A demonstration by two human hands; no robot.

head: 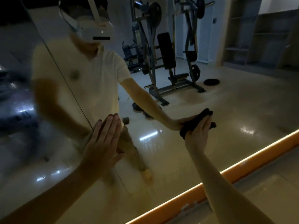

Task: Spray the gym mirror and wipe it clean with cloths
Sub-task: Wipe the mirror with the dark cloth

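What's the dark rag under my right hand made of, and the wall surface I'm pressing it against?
The cloth looks like soft, matte dark fabric, possibly microfibre: it bunches in folds under the right hand that presses it. The mirror looks like glossy glass: it gives a clear reflection of the weight machine and throws back bright glints.

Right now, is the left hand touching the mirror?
Touching: in the head view the left hand lies flat on the mirror, its fingertips meeting their reflection with no gap.
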